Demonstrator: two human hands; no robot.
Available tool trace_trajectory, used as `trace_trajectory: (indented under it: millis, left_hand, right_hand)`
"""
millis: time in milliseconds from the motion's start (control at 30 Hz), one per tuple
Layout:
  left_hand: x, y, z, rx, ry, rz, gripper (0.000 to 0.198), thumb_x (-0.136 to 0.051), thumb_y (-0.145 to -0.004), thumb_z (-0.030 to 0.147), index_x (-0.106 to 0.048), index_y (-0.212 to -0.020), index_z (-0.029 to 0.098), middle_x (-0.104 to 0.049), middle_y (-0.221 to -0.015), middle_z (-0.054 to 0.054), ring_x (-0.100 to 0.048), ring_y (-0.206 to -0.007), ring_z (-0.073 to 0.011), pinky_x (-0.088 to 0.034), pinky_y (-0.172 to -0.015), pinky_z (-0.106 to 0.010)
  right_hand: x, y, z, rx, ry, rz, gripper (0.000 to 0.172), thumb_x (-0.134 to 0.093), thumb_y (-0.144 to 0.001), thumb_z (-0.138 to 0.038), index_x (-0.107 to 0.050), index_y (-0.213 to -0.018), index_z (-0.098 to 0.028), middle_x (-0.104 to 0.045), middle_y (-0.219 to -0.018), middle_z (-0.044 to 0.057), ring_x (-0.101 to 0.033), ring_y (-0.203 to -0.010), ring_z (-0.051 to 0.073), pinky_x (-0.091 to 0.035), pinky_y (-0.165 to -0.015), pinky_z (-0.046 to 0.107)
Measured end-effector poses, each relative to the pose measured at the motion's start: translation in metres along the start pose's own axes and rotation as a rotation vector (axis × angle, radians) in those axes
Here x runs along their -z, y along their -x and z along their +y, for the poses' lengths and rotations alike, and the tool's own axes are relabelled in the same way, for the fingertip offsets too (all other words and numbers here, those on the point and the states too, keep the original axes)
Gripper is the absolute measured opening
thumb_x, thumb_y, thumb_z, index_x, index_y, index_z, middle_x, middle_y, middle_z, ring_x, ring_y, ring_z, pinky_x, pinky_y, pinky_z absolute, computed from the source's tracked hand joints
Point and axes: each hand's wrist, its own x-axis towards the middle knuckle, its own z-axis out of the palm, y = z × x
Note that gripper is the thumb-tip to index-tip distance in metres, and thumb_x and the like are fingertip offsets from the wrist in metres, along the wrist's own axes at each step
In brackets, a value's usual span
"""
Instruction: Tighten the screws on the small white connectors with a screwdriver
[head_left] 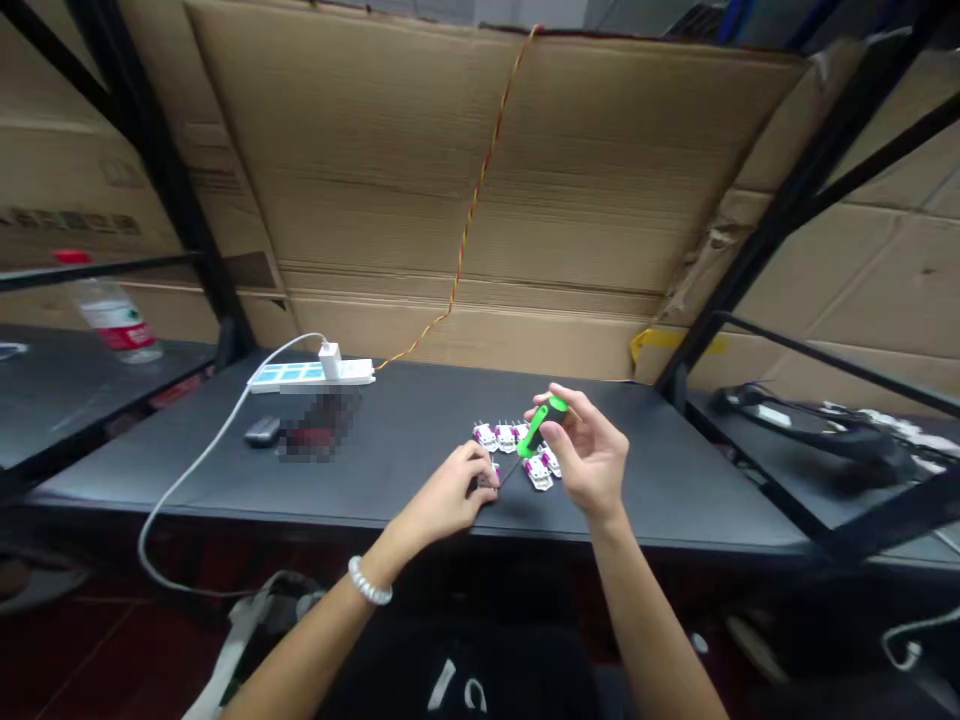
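Note:
My right hand [592, 455] is closed round a green-and-black screwdriver [541, 427], whose thin shaft slants down to the left. My left hand [457, 490] rests on the black table [405, 440] with its fingers pinched on a small white-and-pink part [491, 475] at the shaft's tip. Several more small white-and-pink parts [506, 437] lie in a cluster on the table just behind and between the hands. A white bead bracelet sits on my left wrist.
A white-and-blue power strip [307, 374] with a white plug and cable lies at the back left. A small dark object [262, 431] lies near a blurred patch. A water bottle [112, 315] stands on the left shelf. Cardboard lines the back; cables lie at right.

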Motion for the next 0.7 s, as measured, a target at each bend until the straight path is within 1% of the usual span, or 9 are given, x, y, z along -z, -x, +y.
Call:
trace_trajectory:
  millis: [133, 300, 500, 700]
  left_hand:
    - [-0.0001, -0.0007, 0.0007, -0.003, 0.002, -0.005, 0.012, -0.067, -0.090, 0.010, -0.065, -0.084, 0.020, -0.062, -0.110, -0.006, -0.062, -0.108, -0.0233, -0.051, -0.104, -0.039]
    - [-0.0011, -0.0012, -0.0012, -0.001, 0.003, -0.009, 0.012, -0.068, -0.089, 0.010, -0.063, -0.083, 0.020, -0.062, -0.110, -0.007, -0.061, -0.108, -0.0240, -0.050, -0.105, -0.040]
    - [-0.0021, -0.0003, -0.0027, -0.015, 0.005, -0.007, 0.013, -0.068, -0.088, 0.009, -0.063, -0.082, 0.020, -0.062, -0.110, -0.006, -0.061, -0.109, -0.0245, -0.050, -0.104, -0.040]
    - [-0.0022, -0.0002, -0.0030, -0.003, 0.019, -0.008, 0.012, -0.068, -0.087, 0.009, -0.064, -0.084, 0.020, -0.062, -0.110, -0.006, -0.061, -0.107, -0.0237, -0.050, -0.103, -0.039]
  right_hand:
    - [-0.0010, -0.0016, -0.0002, 0.029, -0.041, 0.002, 0.034, -0.079, -0.093, -0.024, -0.076, -0.127, -0.029, -0.075, -0.108, 0.006, -0.078, -0.088, 0.020, -0.067, -0.075, 0.032]
    - [-0.0050, -0.0009, 0.0001, 0.013, -0.030, -0.032, 0.033, -0.078, -0.094, -0.025, -0.075, -0.126, -0.028, -0.075, -0.109, 0.006, -0.078, -0.089, 0.020, -0.067, -0.079, 0.034]
    - [-0.0063, 0.0009, 0.0012, 0.012, -0.033, -0.036, 0.033, -0.077, -0.094, -0.023, -0.075, -0.127, -0.030, -0.074, -0.109, 0.005, -0.078, -0.089, 0.020, -0.066, -0.078, 0.033]
    - [-0.0062, 0.0015, 0.0038, 0.016, 0.016, -0.039, 0.033, -0.076, -0.095, -0.027, -0.074, -0.128, -0.027, -0.072, -0.109, 0.007, -0.076, -0.087, 0.021, -0.065, -0.076, 0.034]
